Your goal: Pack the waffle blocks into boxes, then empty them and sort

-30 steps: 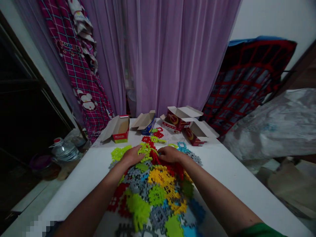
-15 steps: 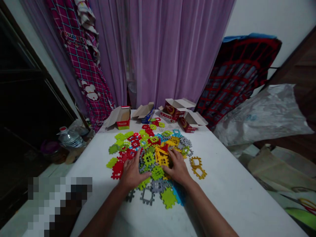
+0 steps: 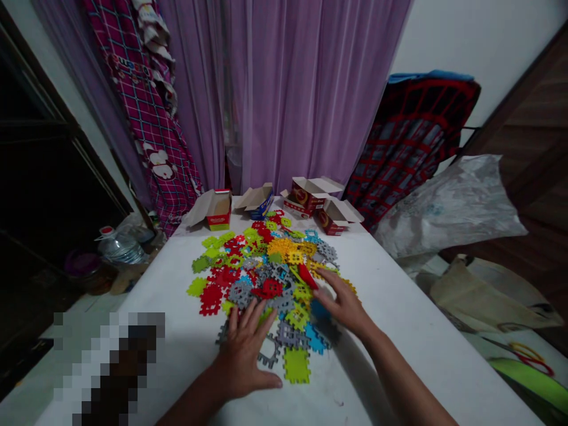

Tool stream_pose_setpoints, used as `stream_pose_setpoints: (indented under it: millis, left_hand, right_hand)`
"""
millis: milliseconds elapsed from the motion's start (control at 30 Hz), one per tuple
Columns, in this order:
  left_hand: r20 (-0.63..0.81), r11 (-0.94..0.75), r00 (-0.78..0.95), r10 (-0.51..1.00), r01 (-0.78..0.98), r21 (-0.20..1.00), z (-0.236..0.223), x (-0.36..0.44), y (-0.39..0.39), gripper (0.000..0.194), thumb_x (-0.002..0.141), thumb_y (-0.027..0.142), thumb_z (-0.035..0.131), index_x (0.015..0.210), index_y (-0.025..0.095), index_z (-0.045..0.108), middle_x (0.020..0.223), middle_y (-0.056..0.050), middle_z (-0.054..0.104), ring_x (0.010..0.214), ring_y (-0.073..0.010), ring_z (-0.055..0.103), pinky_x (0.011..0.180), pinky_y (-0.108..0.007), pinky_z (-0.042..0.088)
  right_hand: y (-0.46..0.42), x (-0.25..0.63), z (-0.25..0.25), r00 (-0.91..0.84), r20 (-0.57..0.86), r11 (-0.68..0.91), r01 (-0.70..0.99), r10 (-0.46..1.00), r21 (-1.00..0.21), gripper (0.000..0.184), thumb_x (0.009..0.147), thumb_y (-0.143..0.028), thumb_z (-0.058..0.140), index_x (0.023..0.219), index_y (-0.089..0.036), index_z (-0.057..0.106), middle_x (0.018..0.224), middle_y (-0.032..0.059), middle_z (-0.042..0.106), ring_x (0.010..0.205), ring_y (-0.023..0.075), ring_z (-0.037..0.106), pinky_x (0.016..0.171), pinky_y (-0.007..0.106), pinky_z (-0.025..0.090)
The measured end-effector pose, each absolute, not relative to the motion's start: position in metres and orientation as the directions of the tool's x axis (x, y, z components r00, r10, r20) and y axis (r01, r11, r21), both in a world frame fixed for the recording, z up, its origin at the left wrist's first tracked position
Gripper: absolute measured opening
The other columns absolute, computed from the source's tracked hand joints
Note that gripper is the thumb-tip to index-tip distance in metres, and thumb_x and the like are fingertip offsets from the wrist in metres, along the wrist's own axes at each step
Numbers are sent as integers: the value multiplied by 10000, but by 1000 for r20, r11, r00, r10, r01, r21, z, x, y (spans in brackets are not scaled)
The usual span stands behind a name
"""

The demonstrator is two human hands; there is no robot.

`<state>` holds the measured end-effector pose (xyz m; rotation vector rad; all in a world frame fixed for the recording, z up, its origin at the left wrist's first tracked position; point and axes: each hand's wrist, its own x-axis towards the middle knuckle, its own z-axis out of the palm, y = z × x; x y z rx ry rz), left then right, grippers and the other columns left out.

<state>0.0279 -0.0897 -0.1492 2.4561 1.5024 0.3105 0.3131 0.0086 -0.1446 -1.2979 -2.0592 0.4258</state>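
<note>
Dimly lit, with wide-angle stretching toward the edges.
Sinks near-black at left; shows a diffuse shadow (image 3: 357, 373) left of the right forearm (image 3: 397, 370) on the white tabletop (image 3: 426, 296), faint sheen on the plastic bag (image 3: 448, 204) at right, blocky pixelation (image 3: 106, 367) at near left.

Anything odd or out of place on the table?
No clear damage visible. One red piece by the right hand looks tilted, odd against the mostly flat pile of plastic pieces. The pile itself is jumbled, overlapping, colours mixed. Lower left is pixelated; can't judge there.
</note>
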Motion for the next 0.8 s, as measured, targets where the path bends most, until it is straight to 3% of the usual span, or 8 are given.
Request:
stream_pose_setpoints:
  millis: [100,200,300,433,600,700,800]
  left_hand:
    - [67,-407,404,912,880,244,-162,39,-92,1197,521,692,772,1523,320,233,1605,-155,185,1450,-444,173,1096,-729,49]
    - [103,-354,339,935,914,198,-166,52,-77,1077,594,631,758,1508,312,287,1571,-172,283,1439,-427,224,1090,-730,62]
    - [214,-335,299,930,929,158,-165,53,-59,879,723,574,679,1487,297,345,1508,-154,410,1420,-382,296,1114,-699,52]
    - [375,-244,182,909,961,127,-165,37,-54,642,840,461,597,1434,272,444,1459,-134,483,1406,-338,340,1143,-655,72]
    - [394,-64,14,919,991,115,-178,9,-83,698,808,558,605,1419,250,468,1546,-161,344,1426,-369,288,1117,-679,113]
    - [327,61,-101,940,990,129,-186,1,-96,816,775,585,623,1469,223,391,1582,-190,242,1440,-391,241,1092,-700,144]
    - [221,91,-127,967,982,164,-186,6,-89,838,807,566,588,1510,215,298,1596,-195,192,1454,-380,209,1083,-684,202]
  right_hand:
    - [-53,329,-179,-410,393,555,727,823,-404,841,762,-687,600,1485,-318,378,1547,145,333,1376,407,354,1040,635,354]
    - [-69,316,-205,-494,402,622,719,771,-310,922,751,-693,613,1523,-309,286,1550,186,307,1387,430,322,1037,713,274]
    - [-37,283,-211,-420,441,586,724,793,-365,731,850,-561,575,1485,-256,378,1505,198,383,1378,371,365,1061,641,313]
    - [16,243,-198,-291,545,589,620,787,-519,581,862,-493,578,1354,-187,540,1372,182,542,1267,302,509,1013,479,447]
    - [-3,252,-184,39,581,437,617,813,-655,325,935,-384,442,1021,-183,682,997,103,707,952,211,653,843,334,514]
    - [-39,270,-183,-52,476,375,694,878,-614,281,927,-360,454,867,-211,685,780,40,692,720,165,639,675,265,489]
    - [-57,273,-181,-239,424,458,697,874,-552,253,903,-308,456,864,-220,690,781,38,702,742,171,638,703,270,479]
